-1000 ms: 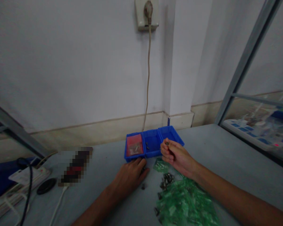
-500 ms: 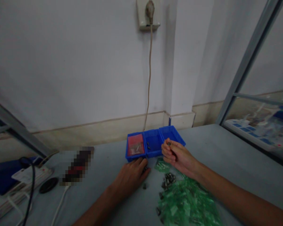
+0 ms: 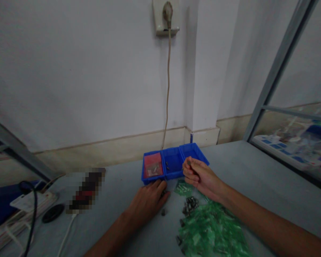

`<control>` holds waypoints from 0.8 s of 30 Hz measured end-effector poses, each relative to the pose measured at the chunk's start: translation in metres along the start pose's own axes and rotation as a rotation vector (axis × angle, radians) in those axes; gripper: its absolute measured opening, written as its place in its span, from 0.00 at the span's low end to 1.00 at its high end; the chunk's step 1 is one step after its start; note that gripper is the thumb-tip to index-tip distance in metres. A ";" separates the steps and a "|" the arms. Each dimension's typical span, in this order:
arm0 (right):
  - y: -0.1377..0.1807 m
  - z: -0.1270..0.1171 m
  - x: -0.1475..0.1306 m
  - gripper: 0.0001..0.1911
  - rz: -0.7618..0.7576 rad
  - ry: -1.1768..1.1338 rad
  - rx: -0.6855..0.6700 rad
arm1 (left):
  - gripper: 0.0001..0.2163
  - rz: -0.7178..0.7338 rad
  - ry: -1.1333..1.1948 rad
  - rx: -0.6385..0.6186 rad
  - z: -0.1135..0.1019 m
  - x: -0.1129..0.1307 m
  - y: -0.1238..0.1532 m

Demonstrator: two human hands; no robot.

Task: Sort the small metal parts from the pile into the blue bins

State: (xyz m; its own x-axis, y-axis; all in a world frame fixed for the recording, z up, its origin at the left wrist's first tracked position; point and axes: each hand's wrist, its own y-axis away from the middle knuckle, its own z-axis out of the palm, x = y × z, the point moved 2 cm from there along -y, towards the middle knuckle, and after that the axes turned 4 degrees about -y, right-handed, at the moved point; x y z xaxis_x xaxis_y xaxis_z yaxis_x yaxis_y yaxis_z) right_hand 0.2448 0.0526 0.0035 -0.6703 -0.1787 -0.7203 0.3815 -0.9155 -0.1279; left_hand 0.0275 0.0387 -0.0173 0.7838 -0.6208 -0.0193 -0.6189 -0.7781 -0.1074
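My right hand (image 3: 202,176) is raised over the front of the blue bins, its fingers curled in a pinch. Between thumb and forefinger sits a small dark metal part (image 3: 189,162). My left hand (image 3: 149,196) rests on the table before the left bin (image 3: 142,171), fingers bent. Something small and dark shows between its thumb and fingers, mostly hidden. Just below lies a single metal part (image 3: 163,212). A heap of similar metal parts (image 3: 190,205) lies beside a pile of green clear bags (image 3: 214,232). One small green bag (image 3: 183,187) with pale pieces lies under the bins.
The left bin holds a pink sheet and a clear packet (image 3: 153,169); a few small pieces lie in the middle bin (image 3: 173,160). To the left are a blurred-out device (image 3: 87,192) with a white cable and a black disc (image 3: 52,213). Metal frame posts (image 3: 273,78) flank the table.
The view has shifted slightly. The part in my right hand has tipped a little, and more of it is covered by the fingers. My left hand stays in place.
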 end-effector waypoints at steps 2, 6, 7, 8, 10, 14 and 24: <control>0.000 0.001 -0.001 0.13 -0.016 0.015 0.010 | 0.08 -0.002 0.005 -0.001 0.001 0.000 0.000; 0.001 0.003 -0.001 0.12 -0.059 0.096 0.040 | 0.08 -0.003 -0.001 -0.012 0.000 0.000 -0.001; 0.001 0.003 -0.001 0.12 -0.071 0.126 0.047 | 0.08 -0.002 -0.005 -0.017 0.000 0.001 -0.001; 0.001 0.003 -0.001 0.12 -0.083 0.161 0.053 | 0.07 -0.003 -0.008 -0.020 -0.001 0.001 -0.001; 0.001 0.002 -0.001 0.12 -0.110 0.240 0.067 | 0.07 -0.003 -0.010 -0.017 -0.001 0.001 -0.001; -0.001 -0.003 -0.002 0.13 -0.189 0.472 0.137 | 0.08 -0.010 -0.006 -0.020 -0.001 0.001 -0.001; 0.004 0.000 -0.003 0.08 -0.500 0.854 0.227 | 0.09 0.003 0.021 0.006 0.002 -0.001 0.000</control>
State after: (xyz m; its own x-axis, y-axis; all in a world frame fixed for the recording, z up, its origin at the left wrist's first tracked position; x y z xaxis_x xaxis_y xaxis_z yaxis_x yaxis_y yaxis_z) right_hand 0.2486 0.0498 0.0051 -0.0065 0.4795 -0.8775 -0.0071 -0.8775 -0.4795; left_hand 0.0266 0.0396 -0.0192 0.7808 -0.6248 0.0013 -0.6207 -0.7758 -0.1134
